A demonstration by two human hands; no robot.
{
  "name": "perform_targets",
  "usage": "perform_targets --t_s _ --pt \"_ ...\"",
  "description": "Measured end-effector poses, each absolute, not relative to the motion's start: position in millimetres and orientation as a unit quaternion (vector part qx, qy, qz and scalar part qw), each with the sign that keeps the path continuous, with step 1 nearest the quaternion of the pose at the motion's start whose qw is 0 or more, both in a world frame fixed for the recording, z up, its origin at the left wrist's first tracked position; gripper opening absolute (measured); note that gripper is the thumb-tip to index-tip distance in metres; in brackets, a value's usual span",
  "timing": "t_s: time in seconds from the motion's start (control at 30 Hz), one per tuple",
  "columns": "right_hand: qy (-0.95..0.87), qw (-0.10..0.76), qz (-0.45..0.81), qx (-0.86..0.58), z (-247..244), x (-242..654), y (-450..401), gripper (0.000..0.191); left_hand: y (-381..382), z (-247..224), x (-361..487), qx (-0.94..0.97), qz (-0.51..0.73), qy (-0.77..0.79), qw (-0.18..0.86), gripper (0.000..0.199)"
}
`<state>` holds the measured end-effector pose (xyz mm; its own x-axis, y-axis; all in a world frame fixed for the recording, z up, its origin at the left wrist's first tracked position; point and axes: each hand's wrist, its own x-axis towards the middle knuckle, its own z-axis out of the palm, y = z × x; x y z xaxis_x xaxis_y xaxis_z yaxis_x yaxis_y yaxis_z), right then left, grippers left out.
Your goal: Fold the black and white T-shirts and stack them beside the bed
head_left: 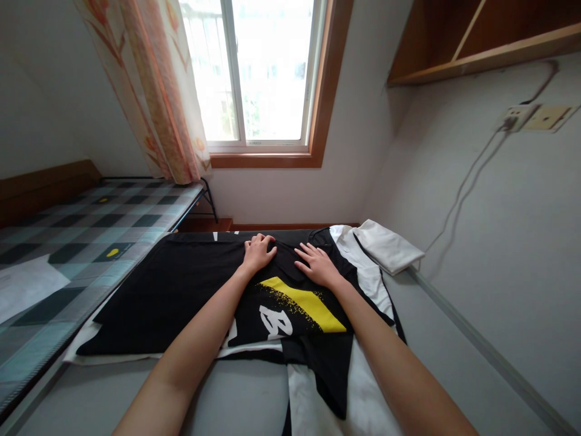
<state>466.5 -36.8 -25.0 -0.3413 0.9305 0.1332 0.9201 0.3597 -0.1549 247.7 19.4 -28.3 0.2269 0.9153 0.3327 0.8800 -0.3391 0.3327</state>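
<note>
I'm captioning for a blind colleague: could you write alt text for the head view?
A person's left hand and right hand rest on a black fabric garment with a yellow stripe, spread over a grey surface. A folded white cloth lies at right, a checked mattress at left, and a wood-framed window behind.

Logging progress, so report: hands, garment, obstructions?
Left hand, right hand both resting on black garment. Yellow stripe facing up. White cloth at right, clear of both hands.

Grey worktop (pixel 245 393) beneath a black-and-white garment (pixel 282 269)
The garment, marked with a yellow band (pixel 308 303), lies across it; a folded white cloth (pixel 390 245) rests at the far right edge.
</note>
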Motion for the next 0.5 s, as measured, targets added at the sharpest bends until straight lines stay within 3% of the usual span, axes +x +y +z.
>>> perform_targets --t_s 0.23,0.5 --pt "-0.817 0.095 0.036 -0.568 -25 467 -36 0.057 30 -27 209 0.768 0.220 0.601 0.030 0.033" --pt "-0.817 0.107 0.033 -0.566 -29 468 -33 0.056 39 -22 97 0.729 0.154 0.665 -0.042 0.032"
